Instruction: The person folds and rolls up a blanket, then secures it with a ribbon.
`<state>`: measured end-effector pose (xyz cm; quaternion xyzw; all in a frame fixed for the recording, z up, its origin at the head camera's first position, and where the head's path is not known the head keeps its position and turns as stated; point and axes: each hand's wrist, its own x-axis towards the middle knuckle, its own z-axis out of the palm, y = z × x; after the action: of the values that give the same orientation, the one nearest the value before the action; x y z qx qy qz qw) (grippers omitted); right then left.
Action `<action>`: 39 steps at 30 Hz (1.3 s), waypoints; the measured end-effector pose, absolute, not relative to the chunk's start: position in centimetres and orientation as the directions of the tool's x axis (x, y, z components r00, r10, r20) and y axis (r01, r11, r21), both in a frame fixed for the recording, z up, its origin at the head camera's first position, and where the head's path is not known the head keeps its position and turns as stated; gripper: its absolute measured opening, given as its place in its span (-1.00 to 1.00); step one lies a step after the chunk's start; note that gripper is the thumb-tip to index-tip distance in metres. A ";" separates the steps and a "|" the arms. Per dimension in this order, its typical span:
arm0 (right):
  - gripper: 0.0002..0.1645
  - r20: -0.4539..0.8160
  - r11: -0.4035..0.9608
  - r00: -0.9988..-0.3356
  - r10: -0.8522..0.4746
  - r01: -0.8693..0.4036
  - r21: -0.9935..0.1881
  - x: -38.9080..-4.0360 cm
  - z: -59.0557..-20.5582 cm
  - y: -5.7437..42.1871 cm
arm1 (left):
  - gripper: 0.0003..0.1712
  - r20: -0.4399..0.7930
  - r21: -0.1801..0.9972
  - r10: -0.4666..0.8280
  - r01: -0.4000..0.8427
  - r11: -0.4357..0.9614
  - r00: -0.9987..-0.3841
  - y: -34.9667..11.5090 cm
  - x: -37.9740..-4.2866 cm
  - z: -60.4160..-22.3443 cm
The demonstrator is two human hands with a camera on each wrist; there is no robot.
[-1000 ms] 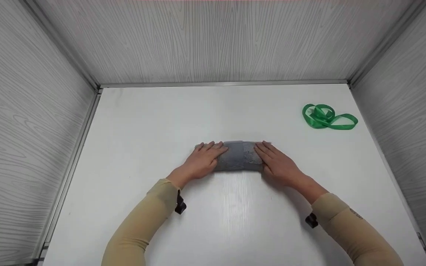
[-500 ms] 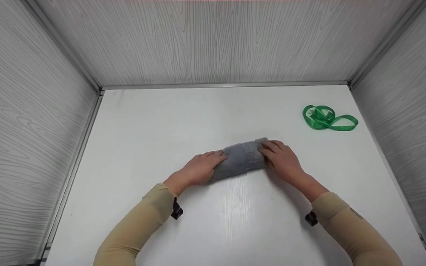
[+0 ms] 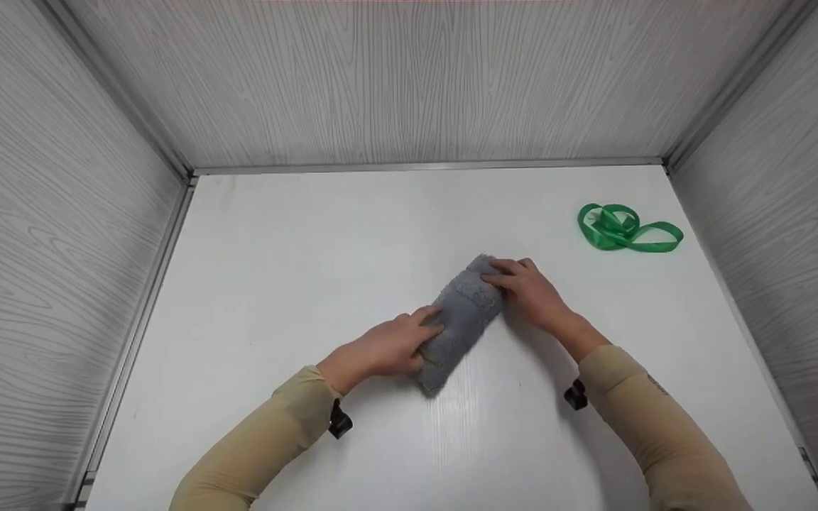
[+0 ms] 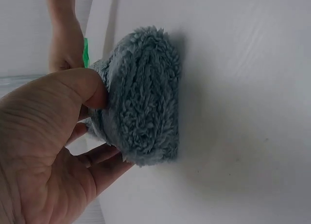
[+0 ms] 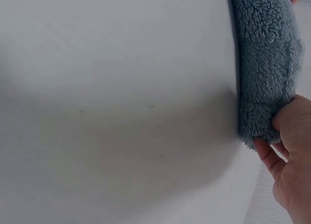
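Near the middle of the tabletop (image 3: pixel 309 248), a fluffy grey cloth (image 3: pixel 460 321), done up as a thick bundle, lies aslant, far end to the R, near end toward the person. Half a sec ago it's closer to crosswise; now it's swung round, R end pointing more away. Prob. means turning the bundle is the step in hand, w/ its shape kept. The near end shows packed layers; can't tell if rolled or folded.

L hand (image 3: pixel 389 348) grips the L side near the closer end: fingers (image 4: pixel 109 170) set well apart from the thumb, cloth btwn them. R hand (image 3: pixel 533 294) pinches the far end, fingers (image 5: pixel 269 158) bent at the end's edge, thumb pressed on the pile; gap looks narrower than the L's. Green ribbon (image 3: pixel 625 239) lies loosely looped, well apart, far R; neither hand's on it.
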<state>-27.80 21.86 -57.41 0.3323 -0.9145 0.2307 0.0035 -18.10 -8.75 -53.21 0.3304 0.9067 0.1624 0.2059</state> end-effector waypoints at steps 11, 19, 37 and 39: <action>-0.55 0.015 0.645 -0.781 -0.624 -0.525 -0.555 -30.2 -56.6 19.2 | -0.20 -0.212 0.560 0.746 0.547 0.622 -0.631 -7.5 -16.6 -53.7; -0.53 -0.060 0.632 -0.771 -0.634 -0.472 -0.615 -31.0 -56.6 17.7 | -0.21 -0.105 0.570 0.759 0.587 0.575 -0.642 -6.5 -15.9 -55.0; -0.55 -0.086 0.597 -0.751 -0.655 -0.444 -0.668 -30.3 -56.9 17.3 | 0.36 -0.144 0.216 0.708 0.677 0.704 -0.691 -6.7 -16.3 -55.6; -0.53 -0.080 0.586 -0.762 -0.642 -0.421 -0.692 -30.3 -57.1 17.6 | 0.34 -0.162 0.205 0.711 0.681 0.703 -0.685 -6.5 -16.4 -55.7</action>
<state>-30.31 17.58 -57.07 0.3037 -0.8754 0.3388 -0.1632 -16.45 -6.52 -55.67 0.3801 0.9155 0.0641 0.1151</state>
